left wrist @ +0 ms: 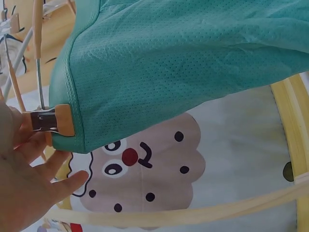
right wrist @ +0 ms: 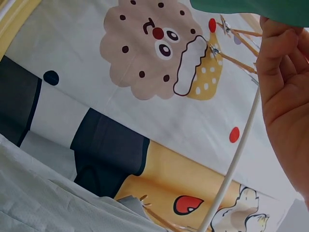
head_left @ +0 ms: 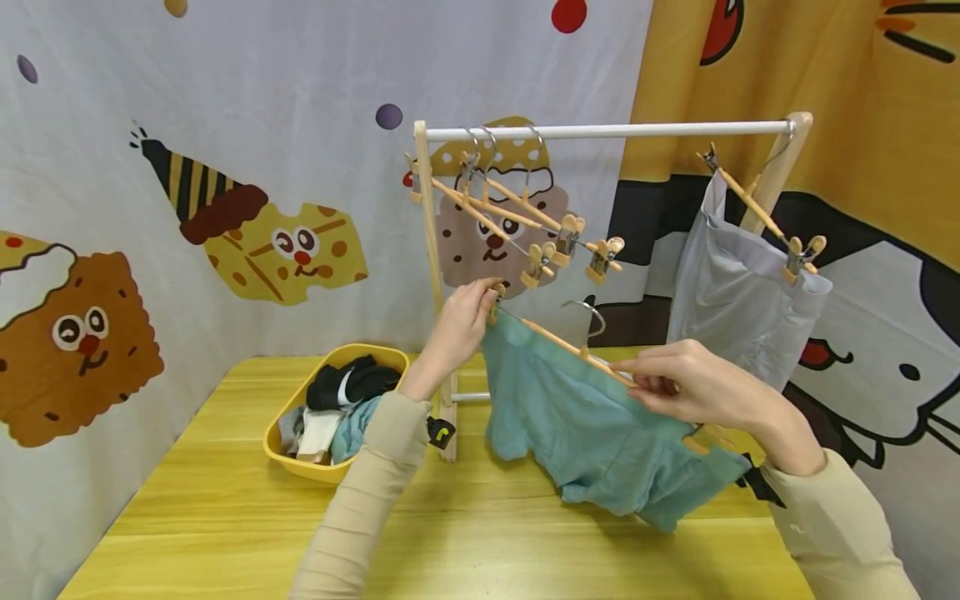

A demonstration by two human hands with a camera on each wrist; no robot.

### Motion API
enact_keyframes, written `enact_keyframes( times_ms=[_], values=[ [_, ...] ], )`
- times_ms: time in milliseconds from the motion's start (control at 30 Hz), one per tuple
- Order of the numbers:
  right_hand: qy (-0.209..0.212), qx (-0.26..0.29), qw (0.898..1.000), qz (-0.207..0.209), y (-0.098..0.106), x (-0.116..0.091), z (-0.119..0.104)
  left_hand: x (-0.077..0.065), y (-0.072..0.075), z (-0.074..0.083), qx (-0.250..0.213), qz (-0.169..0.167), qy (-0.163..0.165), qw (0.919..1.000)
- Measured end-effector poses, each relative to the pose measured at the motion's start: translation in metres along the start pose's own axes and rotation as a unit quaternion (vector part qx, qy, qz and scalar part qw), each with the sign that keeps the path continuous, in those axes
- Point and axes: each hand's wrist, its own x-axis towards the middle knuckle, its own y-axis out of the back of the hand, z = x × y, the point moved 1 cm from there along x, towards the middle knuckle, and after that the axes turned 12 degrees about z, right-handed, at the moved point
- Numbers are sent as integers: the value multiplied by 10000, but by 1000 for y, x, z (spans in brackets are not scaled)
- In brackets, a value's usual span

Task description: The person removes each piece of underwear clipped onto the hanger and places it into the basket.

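Observation:
Teal shorts [head_left: 577, 442] hang by the waistband from a wooden clip hanger [head_left: 558, 339], tilted down to the right over the table. My left hand [head_left: 459, 329] pinches the clip [left wrist: 52, 120] at the hanger's left end, which bites the waistband corner. With curled fingers my right hand [head_left: 693, 383] holds the hanger bar and waistband right of the hook [head_left: 596, 318]. The right clip [head_left: 701, 440] shows partly below that hand. In the right wrist view, the right hand's fingers [right wrist: 277, 53] meet the teal cloth's edge.
A rack with a white rail [head_left: 622, 131] stands behind the hands. Several bare clip hangers [head_left: 510, 212] hang at its left; grey shorts [head_left: 750, 283] hang at its right. A yellow basket [head_left: 273, 454] of folded clothes sits on the wooden table [head_left: 225, 517] at left.

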Motion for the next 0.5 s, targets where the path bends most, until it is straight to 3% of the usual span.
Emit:
enact_keyframes(
  times_ms=[267, 367, 500],
  values=[
    [-457, -171, 9976, -492, 2, 8, -2, -5, 6, -7, -215, 405, -143, 9988],
    [-739, -593, 9934, -645, 2, 11, -4, -6, 9, -8, -211, 466, -130, 9986],
    [-1178, -1436, 9791, -832, 1, 12, -8, -8, 12, -8, -159, 472, -61, 9987]
  ],
)
